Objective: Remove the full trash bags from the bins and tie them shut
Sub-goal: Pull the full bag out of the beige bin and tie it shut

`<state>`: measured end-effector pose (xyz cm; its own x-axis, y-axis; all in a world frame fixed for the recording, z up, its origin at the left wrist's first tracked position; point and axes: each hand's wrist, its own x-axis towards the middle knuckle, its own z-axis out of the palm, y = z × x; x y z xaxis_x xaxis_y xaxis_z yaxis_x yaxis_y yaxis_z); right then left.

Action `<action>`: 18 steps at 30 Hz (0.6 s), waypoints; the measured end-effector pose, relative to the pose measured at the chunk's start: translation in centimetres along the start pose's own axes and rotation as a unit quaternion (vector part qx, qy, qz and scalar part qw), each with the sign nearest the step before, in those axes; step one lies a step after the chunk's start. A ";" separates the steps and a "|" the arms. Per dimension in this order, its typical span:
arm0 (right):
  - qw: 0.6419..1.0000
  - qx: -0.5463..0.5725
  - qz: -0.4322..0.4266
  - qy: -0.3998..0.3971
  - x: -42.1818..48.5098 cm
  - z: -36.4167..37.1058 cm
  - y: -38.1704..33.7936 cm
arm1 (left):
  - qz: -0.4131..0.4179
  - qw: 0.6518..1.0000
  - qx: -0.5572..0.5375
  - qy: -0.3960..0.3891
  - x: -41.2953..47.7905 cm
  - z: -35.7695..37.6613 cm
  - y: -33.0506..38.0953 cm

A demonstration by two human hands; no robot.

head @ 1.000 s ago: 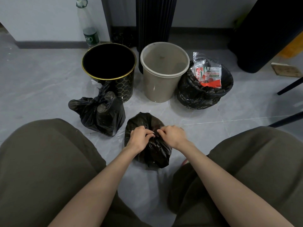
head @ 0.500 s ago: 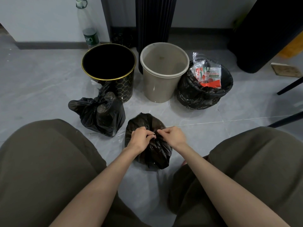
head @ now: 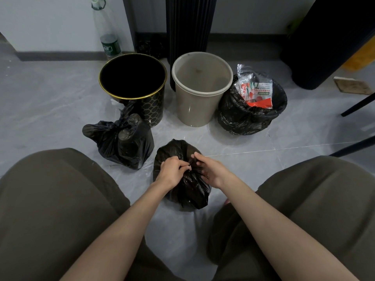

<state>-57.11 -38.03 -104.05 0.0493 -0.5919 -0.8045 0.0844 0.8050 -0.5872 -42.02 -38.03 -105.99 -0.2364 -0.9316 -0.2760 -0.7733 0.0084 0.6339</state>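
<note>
While both forearms reach forward, the left hand (head: 171,172) and right hand (head: 212,169) meet, fingers curled on the gathered top of the bag (head: 192,196) on the near floor (head: 239,159); print on the far wrapper (head: 256,92) is unreadable.

On the grey floor (head: 50,98) a small black bag (head: 188,191) stands between the person's knees. The left hand (head: 172,172) and the right hand (head: 211,171) both pinch its gathered top. To its left lies a tied bag (head: 123,142). Behind stand a black bin (head: 154,110), a beige bin (head: 194,110) and a full lined bin (head: 243,118).
</note>
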 end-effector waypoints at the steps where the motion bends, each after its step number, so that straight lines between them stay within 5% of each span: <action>1: 0.999 0.037 0.013 0.013 0.0 0.1 0.2 | 0.001 1.000 -0.002 -0.001 0.0 0.0 0.0; 4: 0.996 0.012 -0.026 0.081 0.0 0.3 0.7 | 0.001 1.000 0.000 0.001 0.0 0.1 0.0; 6: 0.957 -0.207 -0.141 0.144 0.3 0.0 1.1 | 0.000 1.000 0.002 0.001 0.0 0.1 0.1; 9: 0.734 -0.598 -0.257 0.196 -0.1 -0.4 0.8 | -0.005 1.000 0.006 0.005 0.0 0.1 -0.1; 11: 0.664 -0.662 -0.292 0.188 -0.5 -0.4 0.2 | -0.013 1.000 0.004 0.010 0.1 0.1 -0.2; 14: 0.711 -0.631 -0.267 0.159 -0.6 -0.3 -0.3 | -0.024 1.000 0.001 0.007 0.1 0.0 -0.1; 16: 0.809 -0.522 -0.236 0.131 -0.6 -0.3 -0.6 | -0.028 1.000 0.000 0.004 0.1 0.0 -0.1; 18: 0.930 -0.296 -0.201 0.079 -0.9 0.0 -1.1 | -0.032 0.999 0.000 0.007 0.1 0.0 -0.3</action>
<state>-57.30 -38.37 -102.69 -0.0194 -0.8744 -0.4849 -0.5012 0.4281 -0.7520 -41.86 -38.13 -106.21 -0.1770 -0.9354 -0.3060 -0.7870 -0.0521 0.6147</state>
